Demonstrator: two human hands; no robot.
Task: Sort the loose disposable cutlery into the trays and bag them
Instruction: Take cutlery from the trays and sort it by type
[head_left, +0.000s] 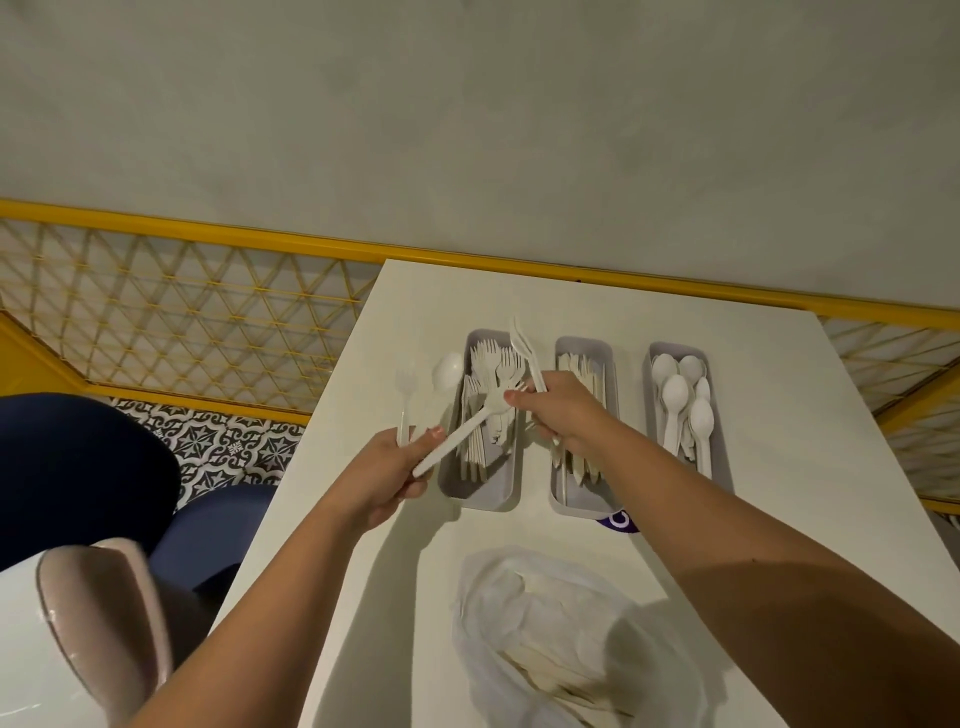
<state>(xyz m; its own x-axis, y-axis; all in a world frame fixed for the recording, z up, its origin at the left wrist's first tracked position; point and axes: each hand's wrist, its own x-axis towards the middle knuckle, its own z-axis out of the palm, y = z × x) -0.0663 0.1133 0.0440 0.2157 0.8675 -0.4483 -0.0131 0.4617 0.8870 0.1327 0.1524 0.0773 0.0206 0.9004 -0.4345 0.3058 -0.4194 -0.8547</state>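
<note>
While the white table (779, 415) bore a clear plastic bag (519, 597) of cutlery at its near edge, three grey trays stood side by side beyond: fork tray (478, 501), knife tray (566, 506), spoon tray (675, 347). The left hand (392, 475) gripped one fork (462, 434), tines over the fork tray, and a second fork (402, 395) upright. The right hand (563, 410) pinched a blurred white piece (527, 353), perhaps a fork, upright between the fork and knife trays. A loose spoon (448, 370) lay just beside the fork tray

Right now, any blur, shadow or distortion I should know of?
Head view: the utensil in the right hand is blurred; the white spoon barely stands out from the white table; a shadow crosses the bag; the wide lens bows the yellow rail.
</note>
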